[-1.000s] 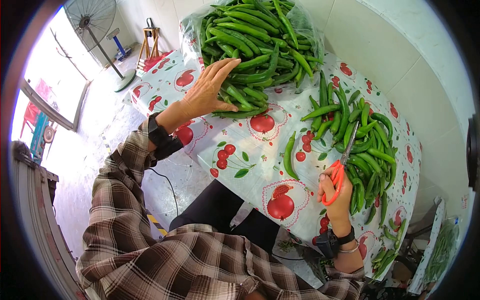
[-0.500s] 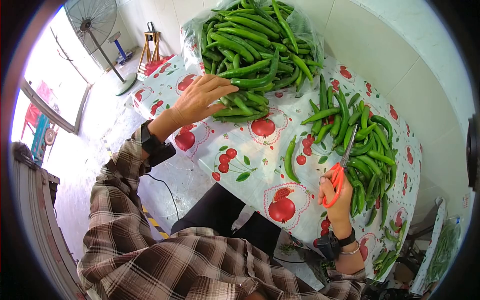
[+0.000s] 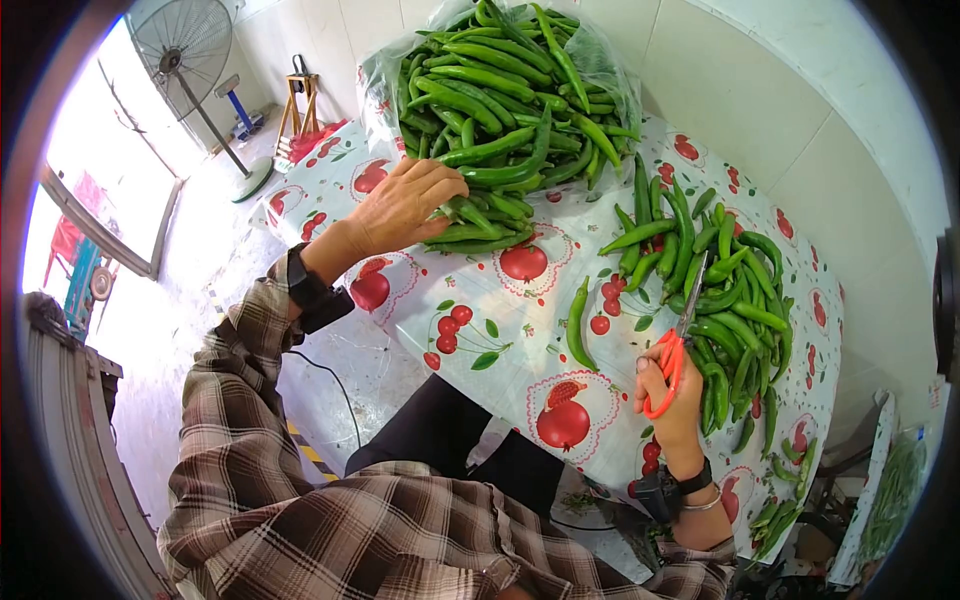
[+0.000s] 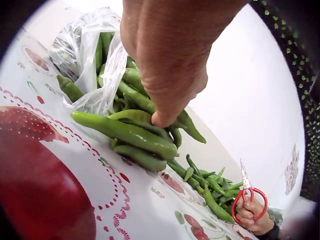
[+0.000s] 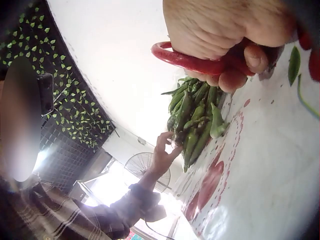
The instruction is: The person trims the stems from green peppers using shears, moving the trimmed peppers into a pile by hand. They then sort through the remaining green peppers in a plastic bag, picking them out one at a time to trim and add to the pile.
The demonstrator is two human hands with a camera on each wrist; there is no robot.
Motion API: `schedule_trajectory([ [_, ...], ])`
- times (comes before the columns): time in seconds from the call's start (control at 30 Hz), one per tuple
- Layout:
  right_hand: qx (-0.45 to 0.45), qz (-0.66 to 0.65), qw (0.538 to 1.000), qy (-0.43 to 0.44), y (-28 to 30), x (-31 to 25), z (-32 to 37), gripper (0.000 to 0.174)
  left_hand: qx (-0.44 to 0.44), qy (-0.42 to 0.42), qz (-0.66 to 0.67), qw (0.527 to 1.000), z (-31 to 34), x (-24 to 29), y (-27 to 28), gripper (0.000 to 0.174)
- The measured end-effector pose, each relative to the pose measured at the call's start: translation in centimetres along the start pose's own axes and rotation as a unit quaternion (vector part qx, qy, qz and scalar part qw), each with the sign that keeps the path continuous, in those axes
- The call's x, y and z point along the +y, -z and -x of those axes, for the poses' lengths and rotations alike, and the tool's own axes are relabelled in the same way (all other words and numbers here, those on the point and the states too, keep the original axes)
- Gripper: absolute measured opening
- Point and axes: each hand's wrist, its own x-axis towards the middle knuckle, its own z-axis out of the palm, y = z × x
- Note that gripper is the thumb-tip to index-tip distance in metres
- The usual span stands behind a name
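Note:
My left hand [image 3: 405, 205] is at the front of a large heap of green chili peppers [image 3: 490, 95] spilling from a clear plastic bag [image 3: 380, 90]. Its fingers curl over the lower peppers, pinching at a green pepper [image 4: 145, 117] by the fingertips in the left wrist view. In my right hand [image 3: 677, 405] I hold red-handled scissors [image 3: 664, 375], the blades pointing away over a smaller spread of peppers [image 3: 740, 330]. A single pepper [image 3: 577, 325] lies apart, left of the scissors.
A fruit-patterned tablecloth [image 3: 470, 375] covers the table against a tiled wall. Small green pieces [image 3: 775, 525] lie at its near right corner. A standing fan [image 3: 180, 50] and a wooden stool [image 3: 300, 100] are at the back left. A bag of greens [image 3: 890, 500] stands at right.
My left hand has lowered slightly and its spread fingers have curled in over the front peppers. The right hand with the scissors has stayed in nearly the same place.

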Motion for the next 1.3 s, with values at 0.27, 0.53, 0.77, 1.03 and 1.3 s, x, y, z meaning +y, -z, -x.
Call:
schedule_trajectory([
  [0.27, 0.0, -0.006, 1.0, -0.009, 0.0, -0.1, 0.0, 0.009, 0.062, 0.033, -0.002, 0.998, -1.4, 0.8, 1.9, 0.045],
  [0.53, -0.004, 0.01, 1.0, -0.005, 0.1, -0.1, 0.0, 0.01, 0.135, 0.116, -0.049, 0.983, -7.2, -1.8, 2.4, 0.042],
  [0.77, 0.003, 0.004, 1.0, -0.02, 0.1, -0.2, 0.1, 0.011, 0.037, 0.149, -0.043, 0.987, -8.9, -3.7, -0.4, 0.05],
  [1.03, 0.007, 0.008, 1.0, -0.004, -0.2, -0.4, 0.1, 0.009, 0.067, 0.137, -0.027, 0.988, -8.0, -2.3, 0.1, 0.05],
  [1.3, 0.008, 0.001, 1.0, 0.008, -0.1, 0.0, -0.1, 0.01, 0.079, -0.092, 0.141, 0.983, -6.9, 6.0, -1.9, 0.04],
])
